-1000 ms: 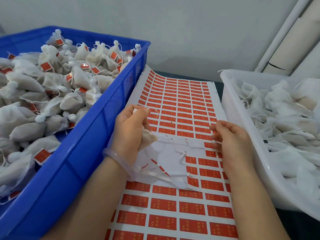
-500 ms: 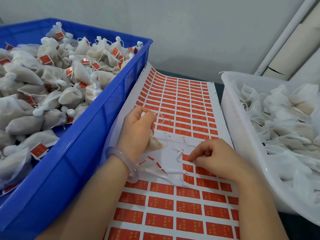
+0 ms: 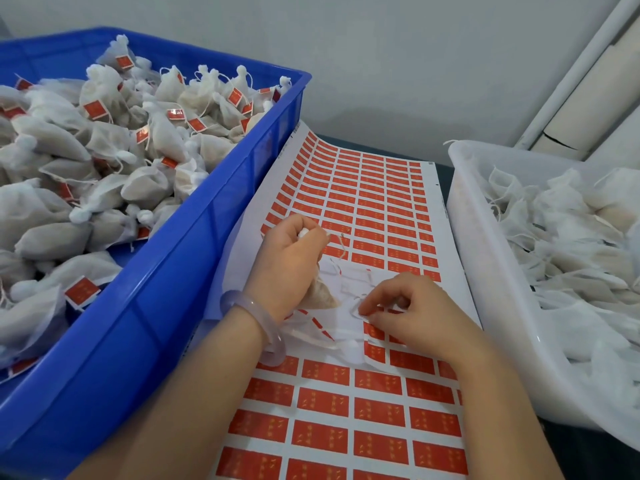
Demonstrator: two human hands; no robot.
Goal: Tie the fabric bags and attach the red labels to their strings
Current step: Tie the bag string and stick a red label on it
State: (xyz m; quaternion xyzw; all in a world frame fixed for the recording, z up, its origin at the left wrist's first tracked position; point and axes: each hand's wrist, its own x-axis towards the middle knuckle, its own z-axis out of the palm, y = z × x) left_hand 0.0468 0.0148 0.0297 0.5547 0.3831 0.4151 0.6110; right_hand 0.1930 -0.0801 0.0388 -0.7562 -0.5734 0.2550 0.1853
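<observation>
While your left hand (image 3: 291, 258) grips the fabric bag (image 3: 320, 296) by its gathered neck, fingers curled round it, the bag sits over the stripped patch of the label sheet (image 3: 363, 202), its string (image 3: 341, 245) trailing loose across the printed rows. Your right hand (image 3: 415, 313) is curled, thumb and forefinger bunched down on the sheet beside a red label (image 3: 374, 331); whether a corner is already lifted cannot be told. Recommended: raise one corner with a nail and peel low and slowly so the backing does not tear. Keep the adhesive off your fingertips, then lay the string across the glue side and fold the label shut squarely. Finished bags belong in the blue crate (image 3: 173, 306).
</observation>
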